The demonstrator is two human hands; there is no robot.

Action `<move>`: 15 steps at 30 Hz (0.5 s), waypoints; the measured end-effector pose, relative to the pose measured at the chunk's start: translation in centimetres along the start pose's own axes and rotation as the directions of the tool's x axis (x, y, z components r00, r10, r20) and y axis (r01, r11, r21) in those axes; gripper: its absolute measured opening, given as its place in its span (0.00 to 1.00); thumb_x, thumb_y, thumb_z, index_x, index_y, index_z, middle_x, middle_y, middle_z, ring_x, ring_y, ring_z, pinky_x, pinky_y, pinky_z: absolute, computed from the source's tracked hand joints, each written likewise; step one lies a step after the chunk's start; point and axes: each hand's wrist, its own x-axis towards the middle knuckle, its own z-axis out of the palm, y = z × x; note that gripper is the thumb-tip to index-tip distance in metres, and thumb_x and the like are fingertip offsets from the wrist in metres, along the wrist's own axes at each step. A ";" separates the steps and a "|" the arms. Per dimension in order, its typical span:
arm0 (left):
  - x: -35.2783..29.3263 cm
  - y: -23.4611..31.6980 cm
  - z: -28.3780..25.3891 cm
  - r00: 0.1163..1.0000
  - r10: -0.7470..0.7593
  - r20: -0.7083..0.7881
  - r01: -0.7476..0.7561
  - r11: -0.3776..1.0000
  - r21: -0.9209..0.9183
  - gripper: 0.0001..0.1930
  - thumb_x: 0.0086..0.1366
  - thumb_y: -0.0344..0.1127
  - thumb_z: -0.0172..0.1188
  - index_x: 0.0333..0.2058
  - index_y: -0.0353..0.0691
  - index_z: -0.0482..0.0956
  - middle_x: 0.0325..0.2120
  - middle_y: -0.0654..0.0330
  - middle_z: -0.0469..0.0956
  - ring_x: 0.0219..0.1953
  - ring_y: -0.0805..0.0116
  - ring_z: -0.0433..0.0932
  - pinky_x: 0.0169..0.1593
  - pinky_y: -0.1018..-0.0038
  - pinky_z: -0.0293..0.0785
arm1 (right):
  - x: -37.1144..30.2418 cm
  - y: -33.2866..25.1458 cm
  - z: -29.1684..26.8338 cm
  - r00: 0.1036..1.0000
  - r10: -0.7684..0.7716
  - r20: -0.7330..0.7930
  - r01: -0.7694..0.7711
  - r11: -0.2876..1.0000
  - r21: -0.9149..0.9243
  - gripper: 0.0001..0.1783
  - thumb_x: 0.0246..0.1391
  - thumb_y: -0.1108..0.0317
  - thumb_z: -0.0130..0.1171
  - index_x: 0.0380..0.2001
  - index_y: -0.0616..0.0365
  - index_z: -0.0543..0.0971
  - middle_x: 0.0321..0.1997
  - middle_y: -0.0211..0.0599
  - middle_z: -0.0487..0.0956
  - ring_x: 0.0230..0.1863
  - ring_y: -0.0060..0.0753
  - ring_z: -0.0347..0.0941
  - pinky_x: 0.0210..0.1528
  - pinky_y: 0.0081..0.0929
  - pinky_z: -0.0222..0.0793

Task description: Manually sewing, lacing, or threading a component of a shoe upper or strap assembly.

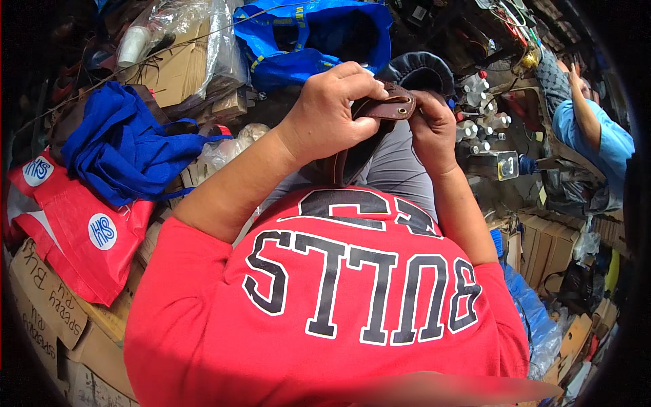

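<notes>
Over my lap, both hands hold a brown leather piece [386, 110] with metal eyelets, which looks like part of a shoe upper. My left hand [336, 105] pinches its left edge between thumb and fingers. At its right end my right hand [434, 129] is closed, the thumb against the leather by the eyelets. A curved strip of the same brown leather [337, 166] hangs down toward my lap. The inside of the piece is dark and mostly hidden by my fingers. Just beyond my right hand sits a round black padded thing [420, 68].
Ahead lies an open blue bag [312, 41]. A blue cloth bag [129, 146] and a red bag [88, 237] lie on cardboard boxes [47, 292] at left. Several bottles [478, 102] and a metal can [498, 165] stand at right, near another person [593, 129] in light blue.
</notes>
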 end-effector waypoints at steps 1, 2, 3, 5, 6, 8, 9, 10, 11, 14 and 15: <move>0.1 0.0 0.0 1.000 0.001 -0.003 -0.001 1.000 0.000 0.14 0.40 0.22 0.63 0.31 0.36 0.80 0.32 0.55 0.79 0.36 0.62 0.79 0.42 0.73 0.74 | 0.0 -0.3 0.1 1.000 -0.002 -0.009 0.003 0.999 0.035 0.13 0.45 0.85 0.54 0.35 0.61 0.79 0.32 0.36 0.79 0.34 0.27 0.74 0.39 0.19 0.68; 0.2 0.1 0.0 0.999 0.030 0.015 -0.030 0.999 0.020 0.14 0.40 0.22 0.63 0.31 0.36 0.80 0.32 0.55 0.79 0.36 0.61 0.79 0.42 0.73 0.74 | 0.0 -0.4 0.2 1.000 -0.004 -0.007 0.004 0.999 0.034 0.13 0.45 0.85 0.54 0.35 0.61 0.79 0.32 0.36 0.79 0.34 0.27 0.74 0.39 0.19 0.68; 0.2 0.1 0.0 0.998 0.059 0.033 -0.060 0.997 0.040 0.14 0.41 0.22 0.63 0.31 0.36 0.79 0.32 0.54 0.79 0.35 0.60 0.79 0.42 0.73 0.74 | 0.1 -0.5 0.2 0.997 -0.069 -0.025 0.067 0.995 -0.069 0.13 0.45 0.84 0.55 0.35 0.60 0.79 0.31 0.36 0.78 0.33 0.28 0.75 0.38 0.19 0.69; 0.5 0.0 -0.3 0.997 0.046 0.058 -0.050 0.997 0.056 0.13 0.43 0.22 0.63 0.31 0.36 0.79 0.32 0.56 0.79 0.35 0.63 0.79 0.41 0.75 0.74 | 0.2 -0.8 0.1 0.990 -0.134 -0.038 0.126 0.977 -0.172 0.13 0.45 0.84 0.56 0.36 0.59 0.79 0.31 0.37 0.78 0.31 0.30 0.75 0.36 0.20 0.69; 0.7 -0.1 -0.5 0.996 0.033 0.084 -0.039 0.997 0.072 0.12 0.45 0.23 0.63 0.32 0.36 0.79 0.31 0.57 0.79 0.35 0.66 0.79 0.40 0.76 0.73 | 0.5 -1.2 0.0 0.986 -0.169 -0.012 0.158 0.946 -0.281 0.13 0.45 0.82 0.58 0.35 0.58 0.80 0.30 0.37 0.77 0.30 0.32 0.75 0.34 0.22 0.70; 0.6 -0.7 -0.6 0.992 -0.097 0.082 0.101 0.994 -0.042 0.11 0.48 0.23 0.62 0.33 0.35 0.78 0.31 0.60 0.78 0.35 0.72 0.77 0.40 0.79 0.73 | 0.8 -2.0 0.1 0.980 -0.200 0.019 0.192 0.903 -0.385 0.12 0.45 0.80 0.59 0.35 0.56 0.80 0.29 0.37 0.76 0.29 0.33 0.75 0.32 0.23 0.70; 0.6 -1.1 -0.8 0.970 -0.224 0.093 0.236 0.959 -0.155 0.09 0.51 0.24 0.61 0.34 0.35 0.77 0.31 0.62 0.77 0.34 0.77 0.76 0.39 0.81 0.72 | 1.0 -2.3 0.3 0.974 -0.224 0.026 0.214 0.880 -0.423 0.12 0.45 0.79 0.61 0.35 0.55 0.81 0.29 0.37 0.76 0.28 0.34 0.75 0.30 0.25 0.70; 0.9 -1.4 -1.2 0.935 -0.322 0.152 0.348 0.914 -0.207 0.07 0.55 0.25 0.59 0.35 0.35 0.76 0.31 0.67 0.75 0.34 0.84 0.72 0.37 0.84 0.70 | 1.2 -2.7 0.5 0.968 -0.248 0.035 0.236 0.857 -0.459 0.11 0.44 0.77 0.62 0.34 0.53 0.81 0.28 0.37 0.75 0.27 0.35 0.75 0.29 0.26 0.70; 1.0 -2.2 -1.3 0.925 -0.349 0.152 0.379 0.878 -0.291 0.07 0.55 0.25 0.59 0.34 0.35 0.76 0.30 0.68 0.75 0.32 0.85 0.71 0.37 0.85 0.69 | 1.3 -3.2 0.8 0.973 -0.230 0.025 0.214 0.851 -0.479 0.10 0.44 0.75 0.64 0.33 0.53 0.81 0.27 0.36 0.75 0.26 0.34 0.75 0.28 0.26 0.70; 0.5 -3.5 -1.1 0.907 -0.391 0.156 0.421 0.843 -0.334 0.06 0.56 0.24 0.58 0.33 0.35 0.76 0.29 0.69 0.75 0.30 0.85 0.71 0.35 0.85 0.69 | 1.5 -2.2 1.2 0.979 -0.191 0.064 0.199 0.867 -0.457 0.10 0.43 0.75 0.64 0.32 0.53 0.82 0.27 0.36 0.75 0.26 0.34 0.75 0.28 0.26 0.70; 0.3 -3.4 -1.1 0.893 -0.411 0.183 0.449 0.828 -0.334 0.06 0.55 0.24 0.59 0.33 0.35 0.76 0.28 0.69 0.75 0.30 0.85 0.71 0.35 0.85 0.69 | 1.4 -1.9 1.4 0.986 -0.153 0.059 0.164 0.892 -0.422 0.09 0.43 0.75 0.64 0.31 0.54 0.81 0.26 0.36 0.75 0.26 0.35 0.74 0.28 0.26 0.70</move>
